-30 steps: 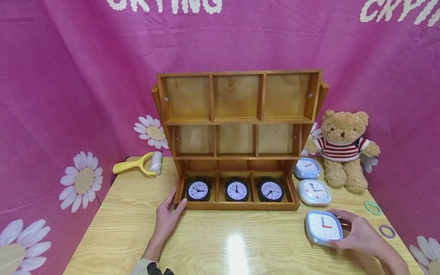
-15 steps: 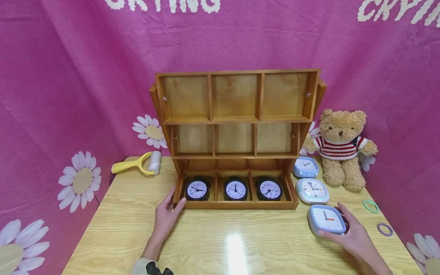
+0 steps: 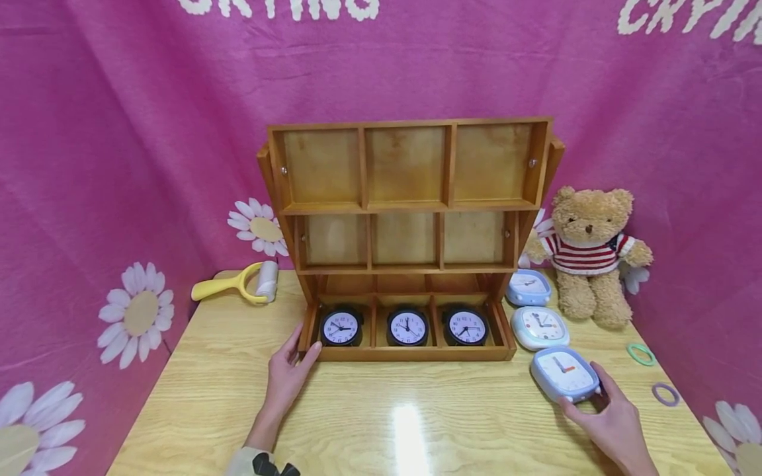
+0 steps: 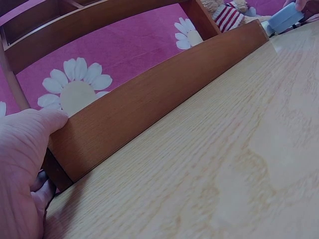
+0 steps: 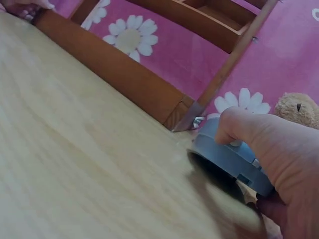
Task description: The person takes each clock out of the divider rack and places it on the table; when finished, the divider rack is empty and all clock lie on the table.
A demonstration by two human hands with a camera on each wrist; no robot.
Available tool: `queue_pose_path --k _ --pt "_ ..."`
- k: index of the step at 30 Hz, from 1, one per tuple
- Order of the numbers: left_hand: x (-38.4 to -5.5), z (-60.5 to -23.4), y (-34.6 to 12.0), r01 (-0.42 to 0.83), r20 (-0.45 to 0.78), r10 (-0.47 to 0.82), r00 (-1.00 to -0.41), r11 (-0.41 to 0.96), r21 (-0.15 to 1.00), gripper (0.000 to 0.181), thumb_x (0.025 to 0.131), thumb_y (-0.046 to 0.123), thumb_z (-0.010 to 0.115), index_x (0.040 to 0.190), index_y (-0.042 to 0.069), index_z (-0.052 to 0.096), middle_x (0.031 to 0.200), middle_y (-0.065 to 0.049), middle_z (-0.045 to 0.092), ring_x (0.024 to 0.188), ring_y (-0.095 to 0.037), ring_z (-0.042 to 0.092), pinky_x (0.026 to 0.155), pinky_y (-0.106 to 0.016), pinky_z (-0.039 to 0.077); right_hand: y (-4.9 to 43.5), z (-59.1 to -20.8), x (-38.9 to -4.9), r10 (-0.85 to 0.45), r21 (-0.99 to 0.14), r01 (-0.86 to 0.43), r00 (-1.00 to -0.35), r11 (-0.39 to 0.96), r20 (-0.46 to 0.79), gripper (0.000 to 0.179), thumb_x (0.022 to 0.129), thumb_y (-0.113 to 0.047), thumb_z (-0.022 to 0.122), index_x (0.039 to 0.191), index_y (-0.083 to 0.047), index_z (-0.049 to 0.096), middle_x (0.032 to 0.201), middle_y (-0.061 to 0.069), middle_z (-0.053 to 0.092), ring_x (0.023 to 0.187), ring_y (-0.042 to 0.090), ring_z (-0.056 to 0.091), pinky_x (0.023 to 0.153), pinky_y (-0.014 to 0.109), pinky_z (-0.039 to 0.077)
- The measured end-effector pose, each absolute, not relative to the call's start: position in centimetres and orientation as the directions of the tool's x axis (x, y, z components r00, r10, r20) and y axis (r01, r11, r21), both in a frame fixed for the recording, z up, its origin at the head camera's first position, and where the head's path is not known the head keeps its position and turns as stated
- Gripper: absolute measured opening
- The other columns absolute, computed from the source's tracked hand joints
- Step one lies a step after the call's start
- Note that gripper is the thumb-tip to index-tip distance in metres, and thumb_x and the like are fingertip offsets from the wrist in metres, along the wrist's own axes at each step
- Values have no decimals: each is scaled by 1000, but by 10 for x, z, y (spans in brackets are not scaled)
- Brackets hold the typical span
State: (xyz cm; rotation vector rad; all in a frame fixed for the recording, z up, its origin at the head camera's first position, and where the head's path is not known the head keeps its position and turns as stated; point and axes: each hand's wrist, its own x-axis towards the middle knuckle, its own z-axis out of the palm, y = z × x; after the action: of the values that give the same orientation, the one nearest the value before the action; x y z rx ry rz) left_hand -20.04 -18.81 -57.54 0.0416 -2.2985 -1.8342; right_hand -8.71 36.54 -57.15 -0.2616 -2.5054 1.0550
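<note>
Moved nearer the white clock (image 3: 538, 326), the front blue clock (image 3: 564, 373), probably light, hard and best held by its edges, is pinched by the right hand (image 3: 613, 418), while the left hand (image 3: 288, 377) grips the rack (image 3: 411, 355).

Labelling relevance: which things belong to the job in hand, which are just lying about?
Likely job:
blue clock, held in the right hand
wooden rack, gripped by the left hand
three black clocks in its bottom row
two more clocks beside it

Seemingly lying about:
teddy bear
yellow roller
green ring
purple ring
</note>
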Motion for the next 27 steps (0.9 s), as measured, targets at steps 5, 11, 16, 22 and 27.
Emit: queue_pose_path --k 5,11,16,22,27 --pt "-199 -575 -189 98 138 -147 -979 249 964 68 97 23 77 156 6 48 157 -16 48 141 -31 47 116 -47 39 362 -572 -85 387 -750 42 -875 660 291 87 68 -9 95 142 11 55 125 41 63 92 -36 37 80 -7 34" --pt "-198 -573 -188 96 137 -147 -980 256 962 68 97 23 77 156 5 48 157 -16 48 141 -31 47 116 -47 39 359 -573 -82 434 -764 61 -851 642 297 84 68 -7 94 141 10 56 125 39 65 90 -36 38 82 -7 32" --pt "-198 -573 -188 104 142 -148 -979 237 966 67 97 20 77 155 4 48 155 -17 49 139 -31 49 115 -46 40 351 -574 -88 443 -778 62 -849 625 289 96 66 -11 98 147 9 50 132 35 61 95 -30 38 85 -6 33" --pt "-198 -573 -188 109 145 -144 -979 230 967 67 97 18 77 155 4 48 156 -16 49 140 -30 48 115 -46 39 344 -576 -93 546 -777 121 -777 618 313 91 62 -18 100 139 7 58 122 33 66 84 -27 41 73 -4 35" --pt "-198 -572 -188 107 144 -144 -979 237 966 67 97 19 77 156 5 48 156 -16 49 140 -31 47 115 -46 39 349 -579 -93 633 -758 217 -709 615 310 88 66 -24 99 137 8 58 121 31 65 97 18 65 82 19 45"
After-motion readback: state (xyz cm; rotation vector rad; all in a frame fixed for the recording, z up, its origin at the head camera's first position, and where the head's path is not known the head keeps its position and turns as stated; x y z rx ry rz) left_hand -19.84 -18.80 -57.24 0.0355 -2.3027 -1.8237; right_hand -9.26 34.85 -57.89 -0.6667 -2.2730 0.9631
